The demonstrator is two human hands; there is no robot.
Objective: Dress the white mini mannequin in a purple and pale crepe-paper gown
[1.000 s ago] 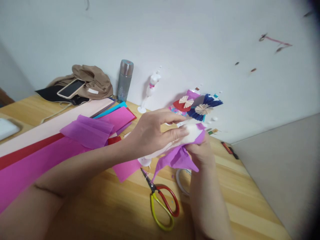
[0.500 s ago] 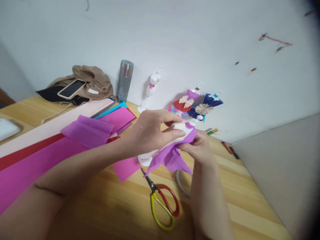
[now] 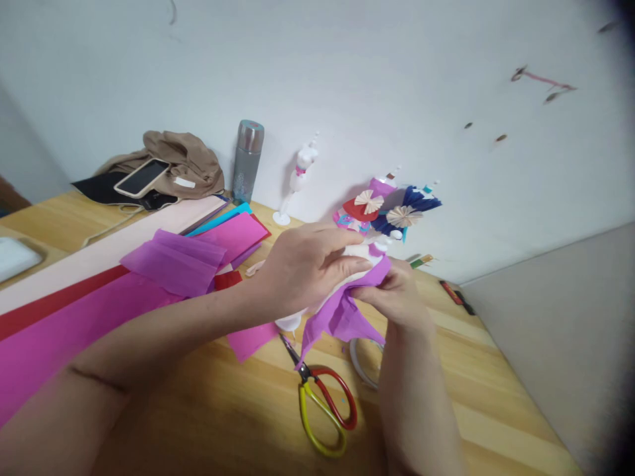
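My left hand [image 3: 312, 268] is closed around the white body of a small dress-form mannequin [image 3: 356, 251], which is tilted over the table. Its round white base [image 3: 290, 322] shows below my left wrist. My right hand [image 3: 397, 291] pinches a piece of purple crepe paper [image 3: 342, 317] against the mannequin's side, and the paper hangs down in folds with pointed ends. Under the paper lie scissors [image 3: 325, 403] with one red and one yellow handle, blades slightly apart. A roll of tape [image 3: 364, 363] is partly hidden by my right forearm.
Sheets of coloured paper [image 3: 178, 261] cover the left side. Behind stand a grey thermos [image 3: 247, 162], a bare white mannequin [image 3: 300, 175] and two dressed ones, in red-pink [image 3: 364, 208] and blue [image 3: 417, 205]. A phone [image 3: 142, 177] rests on brown cloth [image 3: 183, 158] near the wall.
The hanging purple paper has swung slightly lower and to the right, its tip now overlapping the scissors. The mannequin's base has shifted a little. Both hands keep their hold.
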